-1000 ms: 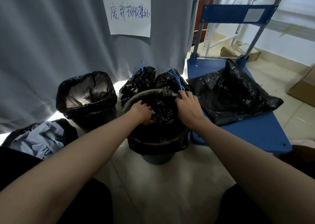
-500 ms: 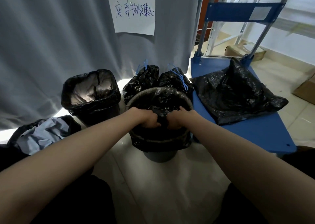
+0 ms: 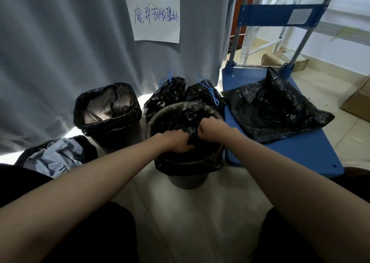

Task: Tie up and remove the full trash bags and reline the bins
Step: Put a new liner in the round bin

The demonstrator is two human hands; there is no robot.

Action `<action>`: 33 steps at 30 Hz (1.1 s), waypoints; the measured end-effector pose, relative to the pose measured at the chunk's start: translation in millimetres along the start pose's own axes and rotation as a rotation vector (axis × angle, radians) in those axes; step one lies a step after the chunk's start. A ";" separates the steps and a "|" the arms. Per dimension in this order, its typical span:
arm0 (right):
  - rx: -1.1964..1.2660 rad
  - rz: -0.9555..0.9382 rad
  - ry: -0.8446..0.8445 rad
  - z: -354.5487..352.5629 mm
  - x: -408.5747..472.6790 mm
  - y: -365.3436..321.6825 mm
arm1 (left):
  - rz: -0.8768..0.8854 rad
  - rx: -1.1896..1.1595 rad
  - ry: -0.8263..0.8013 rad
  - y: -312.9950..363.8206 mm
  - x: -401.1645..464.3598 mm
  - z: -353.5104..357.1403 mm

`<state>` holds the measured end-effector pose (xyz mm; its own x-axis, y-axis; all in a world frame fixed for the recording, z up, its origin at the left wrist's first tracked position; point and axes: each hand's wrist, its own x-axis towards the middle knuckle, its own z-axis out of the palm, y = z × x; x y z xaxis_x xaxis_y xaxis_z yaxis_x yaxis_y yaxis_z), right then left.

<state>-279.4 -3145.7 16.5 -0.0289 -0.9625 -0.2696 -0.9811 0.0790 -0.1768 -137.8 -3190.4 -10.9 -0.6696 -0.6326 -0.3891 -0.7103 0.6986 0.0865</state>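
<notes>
A round grey bin (image 3: 187, 181) stands on the floor in front of me, lined with a black trash bag (image 3: 180, 120). My left hand (image 3: 176, 141) and my right hand (image 3: 212, 130) are both fisted on a bunched fold of that bag at the near side of the rim. Behind the bin sit two tied black bags with blue drawstrings, one on the left (image 3: 166, 94) and one on the right (image 3: 204, 95). A square black bin (image 3: 109, 114) with a fresh liner stands open at the left.
A blue platform trolley (image 3: 300, 150) stands at the right with a loose black bag (image 3: 274, 110) on it. A bag holding blue cloth (image 3: 54, 156) lies at the lower left. A grey curtain with a paper sign (image 3: 155, 20) hangs behind. Cardboard boxes (image 3: 358, 100) stand far right.
My hands have come together from the bin's rim sides to its near edge and closed on a gathered fold of the liner. The right hand has lifted slightly.
</notes>
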 end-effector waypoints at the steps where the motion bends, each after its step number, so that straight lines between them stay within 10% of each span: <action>1: -0.013 0.022 0.114 -1.5 -0.1 4.7 | 0.004 0.020 0.132 0.8 4.4 -4.5; 4: -0.051 0.116 0.297 -0.7 -2.5 18.9 | 0.013 0.082 0.323 4.6 22.9 -14.9; 8: 0.051 0.247 0.397 9.0 -8.8 32.3 | -0.065 0.091 0.125 4.9 52.2 -9.7; 15: 0.302 0.262 0.122 16.4 -12.9 44.8 | -0.158 0.105 -0.214 0.8 79.4 5.0; 26: 0.435 0.370 0.162 27.9 -14.9 31.8 | -0.196 0.066 0.467 -46.6 -14.3 -42.7; 33: 0.692 0.464 0.149 32.7 -21.7 21.7 | -0.576 -0.303 0.259 -66.8 -41.5 -11.9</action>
<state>-293.8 -3114.6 -12.5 -0.4727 -0.8134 -0.3390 -0.5264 0.5691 -0.6316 -65.2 -3214.8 10.4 -0.1718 -0.9598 -0.2221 -0.9716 0.1280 0.1989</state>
